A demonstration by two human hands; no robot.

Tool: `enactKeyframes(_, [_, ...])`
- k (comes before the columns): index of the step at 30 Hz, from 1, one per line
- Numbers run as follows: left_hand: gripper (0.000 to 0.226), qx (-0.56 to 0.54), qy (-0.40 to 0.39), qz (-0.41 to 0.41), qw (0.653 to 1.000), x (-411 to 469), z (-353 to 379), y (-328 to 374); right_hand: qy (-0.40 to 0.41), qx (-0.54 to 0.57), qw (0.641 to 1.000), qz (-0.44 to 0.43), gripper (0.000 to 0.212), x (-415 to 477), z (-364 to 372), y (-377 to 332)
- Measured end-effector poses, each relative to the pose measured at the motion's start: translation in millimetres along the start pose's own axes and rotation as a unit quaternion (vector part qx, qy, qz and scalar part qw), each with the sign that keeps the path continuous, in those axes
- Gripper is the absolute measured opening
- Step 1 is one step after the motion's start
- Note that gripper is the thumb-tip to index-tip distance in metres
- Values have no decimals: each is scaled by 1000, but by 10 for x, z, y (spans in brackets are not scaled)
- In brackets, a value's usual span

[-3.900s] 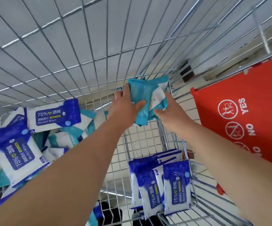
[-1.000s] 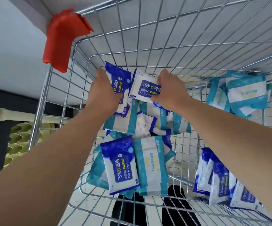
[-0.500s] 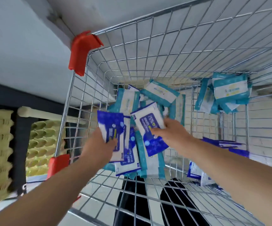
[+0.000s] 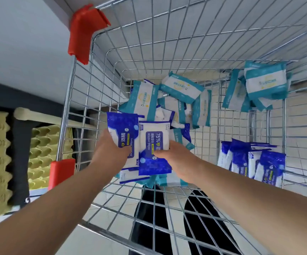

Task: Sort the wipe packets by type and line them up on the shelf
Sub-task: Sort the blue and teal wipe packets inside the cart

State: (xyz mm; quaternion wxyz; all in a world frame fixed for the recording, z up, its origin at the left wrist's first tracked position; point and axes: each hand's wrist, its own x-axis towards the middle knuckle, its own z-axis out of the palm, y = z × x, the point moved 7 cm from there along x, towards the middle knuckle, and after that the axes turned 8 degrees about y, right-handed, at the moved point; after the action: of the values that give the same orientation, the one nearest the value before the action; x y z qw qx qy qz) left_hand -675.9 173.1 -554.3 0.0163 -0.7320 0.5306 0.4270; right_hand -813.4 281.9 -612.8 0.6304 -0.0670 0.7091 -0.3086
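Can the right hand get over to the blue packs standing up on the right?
Probably yes. The right hand is near the standing blue packs, and nothing covers them from above; only a wire divider stands between. It grips a blue packet, so it likely couldn't grab another.

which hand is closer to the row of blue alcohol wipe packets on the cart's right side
Right. The right hand, holding a blue packet, is left of the row and apart from it; the left hand, gripping a second blue packet, is farther left.
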Motion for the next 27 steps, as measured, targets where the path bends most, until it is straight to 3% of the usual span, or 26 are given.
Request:
enactKeyframes(6, [39, -19, -44, 5, 999, -196, 8, 106, -64, 64, 996, 3, 31, -25, 36, -66])
enactKeyframes(11, [45, -64, -138, 5, 988, -458, 185, 413, -85, 81, 993, 8, 33, -214, -461, -117])
enactKeyframes(22, [63, -44, -344, 115, 931, -1260, 1918, 1147, 131, 26, 991, 28, 67, -781, -2549, 376])
enactKeyframes(24, [62, 1, -348, 140, 927, -1364, 2248, 1124, 171, 0, 984, 49, 59, -813, -2813, 562])
enactKeyframes(27, [66, 99, -355, 151, 917, -1444, 2660, 950, 185, -77, 977, 78, 29, -826, -3026, 825])
